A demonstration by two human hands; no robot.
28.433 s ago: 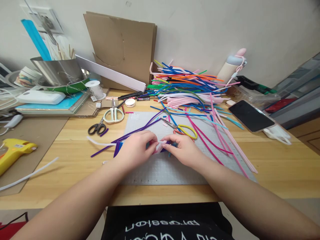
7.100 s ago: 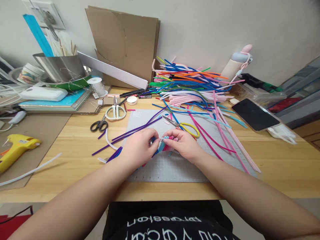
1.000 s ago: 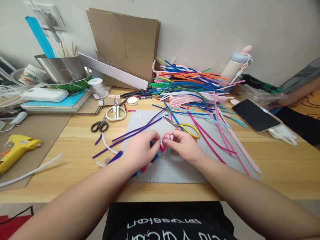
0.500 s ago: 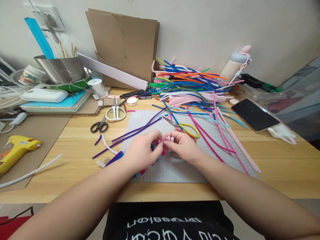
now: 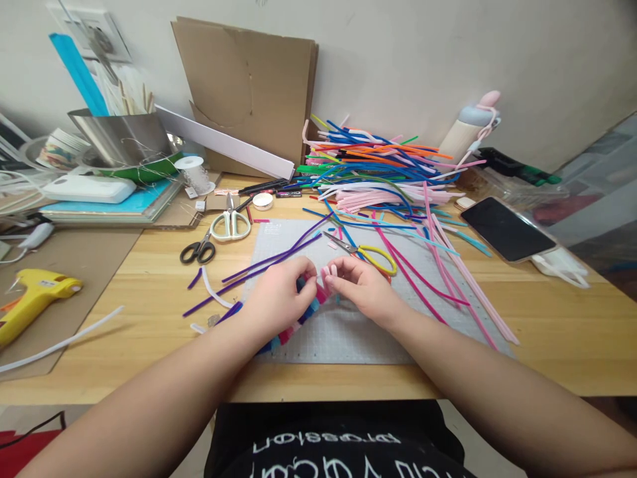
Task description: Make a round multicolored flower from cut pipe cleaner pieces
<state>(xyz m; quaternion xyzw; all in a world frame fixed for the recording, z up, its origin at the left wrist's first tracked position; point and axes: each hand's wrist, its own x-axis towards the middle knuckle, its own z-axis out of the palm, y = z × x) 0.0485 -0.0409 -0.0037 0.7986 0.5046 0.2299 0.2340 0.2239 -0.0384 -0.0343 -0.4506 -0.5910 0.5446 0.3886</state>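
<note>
Over the grey cutting mat [image 5: 358,342], my left hand [image 5: 283,292] is closed around a fuzzy strip of joined pipe cleaners [image 5: 311,311] in blue, pink and white bands. The strip hangs down to the left, partly hidden under my wrist and forearm. My right hand [image 5: 361,285] pinches a short pale pink pipe cleaner piece [image 5: 328,272] at the strip's upper end. Just behind my right hand lie yellow-handled scissors [image 5: 373,257] with their blades pointing left. Purple pipe cleaners [image 5: 269,262] lie beyond my left hand.
A heap of coloured pipe cleaners [image 5: 383,159] fills the back. Pink ones [image 5: 478,285] and a phone [image 5: 507,229] lie to the right. White-handled scissors [image 5: 230,226], black-handled scissors [image 5: 198,252] and a yellow glue gun [image 5: 42,295] lie left. Cardboard [image 5: 243,93] leans on the wall.
My hands have drawn slightly apart, my left shifting a little left. More of the banded strip now shows beneath my left hand, and the pale pink piece stands more upright.
</note>
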